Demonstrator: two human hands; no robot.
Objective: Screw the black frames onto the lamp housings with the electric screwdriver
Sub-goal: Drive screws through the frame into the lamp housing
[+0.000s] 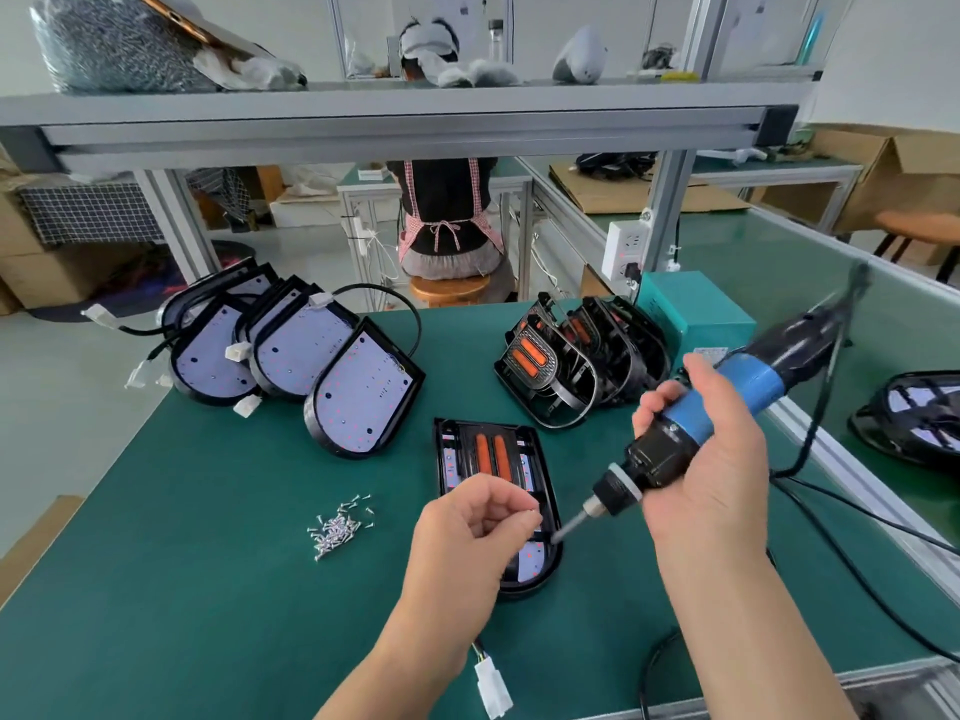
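Lamp (493, 459) lies flat mid-worktop (208, 589), right before me. Screws (340, 527) heaped just left of it. Housings (291, 350) stacked back left, overlapping; frames (576, 366) stacked back right, box (696, 309) just behind them. Connector (492, 688) at the near edge, before the lamp. Another lamp (914, 418) on the next worktop (779, 272), far right. Shelf (363, 103) overhead.

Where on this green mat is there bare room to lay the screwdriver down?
Widest bare patch: the mat near-left, below the screw pile, left of the left hand. A narrower strip lies between the lamp housings and the black frames. Crowded: around the framed housing at centre and behind the right hand.
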